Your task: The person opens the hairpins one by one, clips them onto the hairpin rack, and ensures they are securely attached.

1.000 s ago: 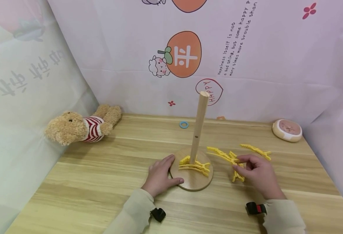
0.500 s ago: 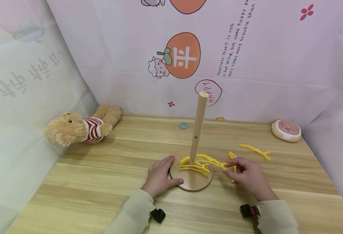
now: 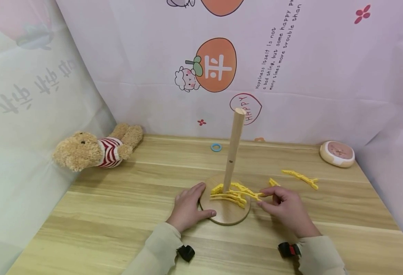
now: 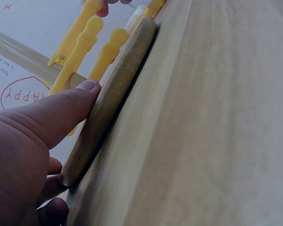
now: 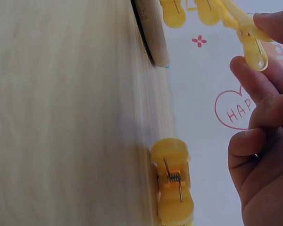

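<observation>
A wooden stand has a round base [image 3: 226, 217] and an upright post [image 3: 235, 149]. My left hand [image 3: 187, 206] grips the base's left edge; in the left wrist view its thumb [image 4: 68, 106] lies on top. Yellow alligator hair clips [image 3: 218, 197] sit low around the post, with their handle ends to the right. My right hand [image 3: 287, 209] pinches the handles of another yellow hair clip [image 3: 247, 190], whose jaws are spread at the post. Whether both its arms pass the post is hard to tell. The handles also show in the right wrist view, between thumb and fingertip.
One loose clip [image 3: 273, 182] stands partly hidden behind my right hand; another clip [image 3: 301, 177] lies farther right. A blue ring [image 3: 216, 147] lies behind the post. A teddy bear [image 3: 98, 149] is at the back left, a round-cornered pink-and-cream case [image 3: 337, 153] at the back right.
My right hand has moved left with the pinched clip, bringing its spread jaws from beside the base to the post. My left hand stays on the base.
</observation>
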`<state>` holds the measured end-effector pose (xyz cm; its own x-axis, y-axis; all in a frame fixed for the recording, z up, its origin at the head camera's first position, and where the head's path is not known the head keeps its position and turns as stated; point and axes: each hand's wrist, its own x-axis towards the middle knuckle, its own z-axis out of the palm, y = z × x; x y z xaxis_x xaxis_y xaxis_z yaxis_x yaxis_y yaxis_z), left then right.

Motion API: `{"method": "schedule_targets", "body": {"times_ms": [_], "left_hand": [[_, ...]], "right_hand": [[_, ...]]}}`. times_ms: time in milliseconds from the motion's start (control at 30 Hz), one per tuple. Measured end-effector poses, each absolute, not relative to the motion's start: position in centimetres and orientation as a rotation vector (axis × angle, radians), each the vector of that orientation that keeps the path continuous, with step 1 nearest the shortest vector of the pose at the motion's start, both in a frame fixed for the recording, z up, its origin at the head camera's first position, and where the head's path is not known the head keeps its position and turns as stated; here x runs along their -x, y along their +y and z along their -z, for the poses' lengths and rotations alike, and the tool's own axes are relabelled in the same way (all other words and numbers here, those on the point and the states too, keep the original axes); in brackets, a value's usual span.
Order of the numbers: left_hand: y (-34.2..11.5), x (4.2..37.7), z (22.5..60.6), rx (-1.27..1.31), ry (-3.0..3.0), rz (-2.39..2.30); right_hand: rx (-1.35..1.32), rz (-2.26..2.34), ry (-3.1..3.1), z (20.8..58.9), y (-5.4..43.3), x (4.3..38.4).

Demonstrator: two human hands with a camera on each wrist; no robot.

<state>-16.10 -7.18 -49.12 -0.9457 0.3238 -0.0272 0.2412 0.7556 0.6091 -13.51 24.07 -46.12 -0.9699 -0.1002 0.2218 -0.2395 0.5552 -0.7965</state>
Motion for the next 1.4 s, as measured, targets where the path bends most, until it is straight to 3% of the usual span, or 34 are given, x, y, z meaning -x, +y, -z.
{"method": "schedule_targets", "body": {"times_ms": [1400], "left_hand": [[-7.1, 16.1, 49.1, -0.490, 2.843, -0.923]], "right_hand": [[-0.400, -1.300, -2.541, 46.4, 22.0, 13.7]]}}
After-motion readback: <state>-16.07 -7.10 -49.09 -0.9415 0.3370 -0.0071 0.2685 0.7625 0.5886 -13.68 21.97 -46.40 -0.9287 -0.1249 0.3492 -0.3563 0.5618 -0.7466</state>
